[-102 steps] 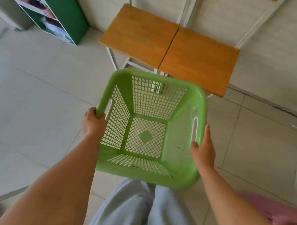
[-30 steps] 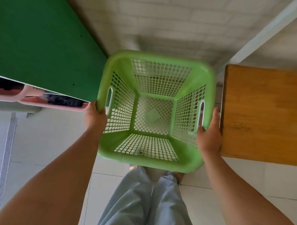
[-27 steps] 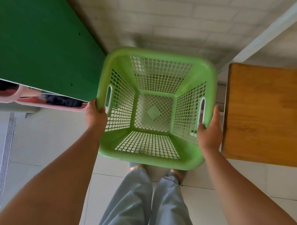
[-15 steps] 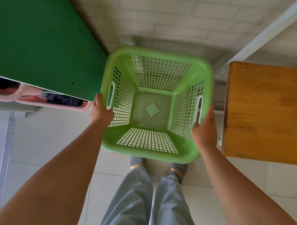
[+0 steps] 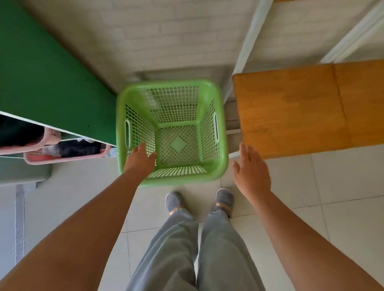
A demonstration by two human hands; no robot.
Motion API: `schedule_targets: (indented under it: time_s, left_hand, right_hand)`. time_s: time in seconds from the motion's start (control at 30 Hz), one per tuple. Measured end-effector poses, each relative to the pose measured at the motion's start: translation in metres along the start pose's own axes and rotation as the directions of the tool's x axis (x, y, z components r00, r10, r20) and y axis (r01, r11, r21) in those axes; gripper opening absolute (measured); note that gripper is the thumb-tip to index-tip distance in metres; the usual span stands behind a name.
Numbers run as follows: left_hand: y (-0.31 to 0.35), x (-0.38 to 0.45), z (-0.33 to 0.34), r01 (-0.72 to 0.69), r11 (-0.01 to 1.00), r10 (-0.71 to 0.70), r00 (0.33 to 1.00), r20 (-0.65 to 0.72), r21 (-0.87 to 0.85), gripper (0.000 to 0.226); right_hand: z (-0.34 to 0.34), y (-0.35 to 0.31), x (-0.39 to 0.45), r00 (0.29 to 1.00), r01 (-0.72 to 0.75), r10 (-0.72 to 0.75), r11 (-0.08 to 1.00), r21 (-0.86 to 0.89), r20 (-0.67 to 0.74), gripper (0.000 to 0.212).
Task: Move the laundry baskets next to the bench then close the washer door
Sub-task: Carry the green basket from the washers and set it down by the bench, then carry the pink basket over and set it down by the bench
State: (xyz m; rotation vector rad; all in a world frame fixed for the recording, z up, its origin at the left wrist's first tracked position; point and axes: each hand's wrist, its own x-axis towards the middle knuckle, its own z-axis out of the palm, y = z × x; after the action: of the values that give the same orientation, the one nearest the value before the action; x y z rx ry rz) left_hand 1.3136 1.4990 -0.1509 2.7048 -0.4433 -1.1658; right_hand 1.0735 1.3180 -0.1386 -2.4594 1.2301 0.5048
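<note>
An empty green mesh laundry basket (image 5: 216, 170) stands upright on the tiled floor, between a green cabinet and the left end of the wooden bench (image 5: 298, 110). My left hand (image 5: 141, 159) hovers over the basket's near left corner with fingers spread, holding nothing. My right hand (image 5: 250, 172) is open, just right of the basket and apart from it, in front of the bench's corner. No washer is in view.
The green cabinet (image 5: 42, 77) fills the left side, with pink baskets of clothes (image 5: 67, 154) on its shelves. A white brick wall sits behind the basket. My feet and grey trousers (image 5: 195, 244) stand just in front of the basket on pale floor tiles.
Both hands have let go of the green basket's handles. The basket now stands lower, on the floor beside the bench, and my hands have drawn back and spread.
</note>
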Motion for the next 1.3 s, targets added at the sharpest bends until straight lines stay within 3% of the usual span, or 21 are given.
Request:
schedule_targets:
  time_s: [0.33,0.67,0.87,1.03,1.3]
  left_hand:
    - [0.133,-0.103,0.016,-0.357,0.891,0.358,0.932,0.050,0.281,0.056]
    - [0.272,-0.240,0.156,-0.576,0.721,0.537,0.816,0.214,0.385,0.050]
    - [0.361,-0.320,0.242,-0.681,0.599,0.613,0.729,0.305,0.421,0.054]
    - [0.443,-0.369,0.304,-0.802,0.392,0.710,0.575,0.405,0.451,0.051]
    - [0.590,-0.395,0.417,-0.873,0.252,0.725,0.456,0.516,0.418,0.052]
  right_hand:
    - [-0.055,0.111,-0.117,0.979,-0.197,0.201,0.976,0.088,-0.038,0.058]
    - [-0.053,0.296,-0.246,0.924,-0.364,0.381,0.899,0.244,-0.027,0.059]
    - [-0.045,0.400,-0.315,0.832,-0.522,0.555,0.784,0.336,-0.002,0.059]
    - [-0.044,0.477,-0.349,0.737,-0.619,0.676,0.680,0.392,-0.008,0.058]
    - [-0.056,0.617,-0.361,0.598,-0.718,0.801,0.514,0.470,0.037,0.058]
